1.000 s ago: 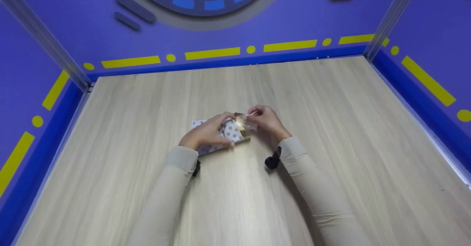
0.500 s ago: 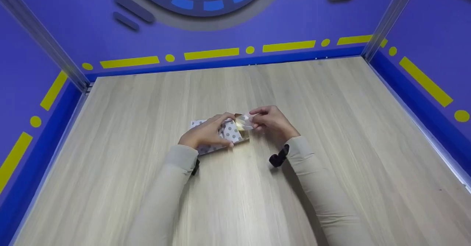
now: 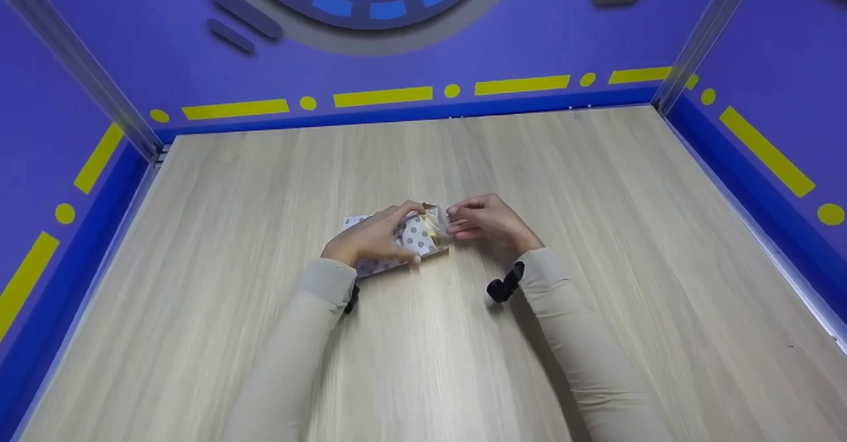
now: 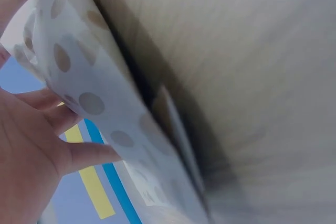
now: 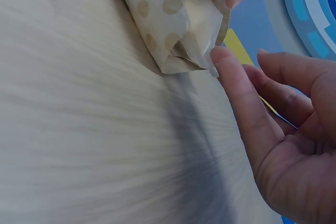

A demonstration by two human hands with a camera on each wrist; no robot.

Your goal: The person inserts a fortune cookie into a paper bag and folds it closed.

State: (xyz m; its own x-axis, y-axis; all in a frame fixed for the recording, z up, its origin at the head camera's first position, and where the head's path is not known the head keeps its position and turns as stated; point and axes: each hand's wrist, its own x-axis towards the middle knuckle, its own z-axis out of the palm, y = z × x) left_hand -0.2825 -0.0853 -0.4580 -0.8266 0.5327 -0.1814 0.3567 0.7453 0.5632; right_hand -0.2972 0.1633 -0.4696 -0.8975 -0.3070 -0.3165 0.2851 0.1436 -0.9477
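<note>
Two hands: left hand (image 3: 374,240) clamped on the packet, right hand (image 3: 493,223) poised at its open end.
Dotted packet (image 3: 417,237): between the hands, straight ahead of the person, on or just above the surface (image 3: 397,356); shadow under its edge leaves full contact uncertain.
Long axis: roughly left to right, right end angled slightly away from the person.
Key relation: open mouth faces right, towards the right hand, which is the nearer to it; left hand covers the body of the packet.
Clear film (image 5: 202,22): shows in the mouth, outer edge at the right fingertips.
Left hold: arched over the packet, thumb at near edge, fingers reaching to far edge.
Right fingers: tips apart in the right wrist view, no pinch seen; one tip at the film, touch likely, not certain.
Forearms: pale sleeves (image 3: 595,376) converge from the lower edge; right hand turned inward, pointing left.
Lining: brown (image 5: 224,30) inside the mouth; contents too unclear to name.
</note>
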